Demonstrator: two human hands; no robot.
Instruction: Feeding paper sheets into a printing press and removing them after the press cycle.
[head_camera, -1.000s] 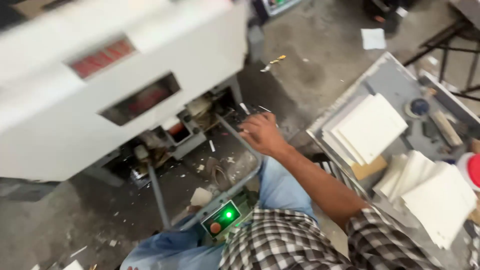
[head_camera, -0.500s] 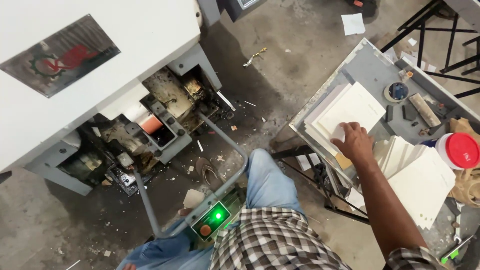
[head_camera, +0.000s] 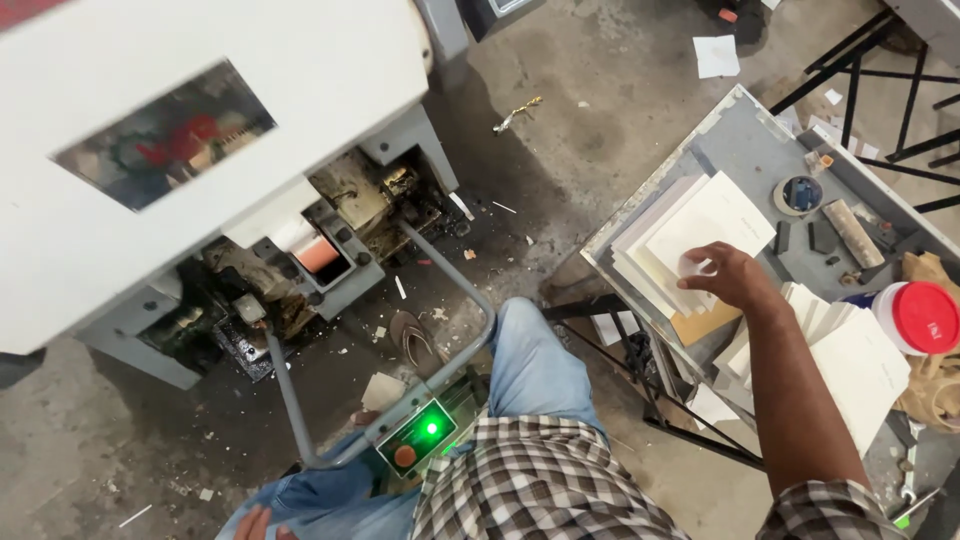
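Right hand fingers on white card stack

A single head-worn camera looks steeply down from above the seated person's lap. A white machine fills the far left, a grey table sits at right, and the concrete floor lies between, seen from fairly near.
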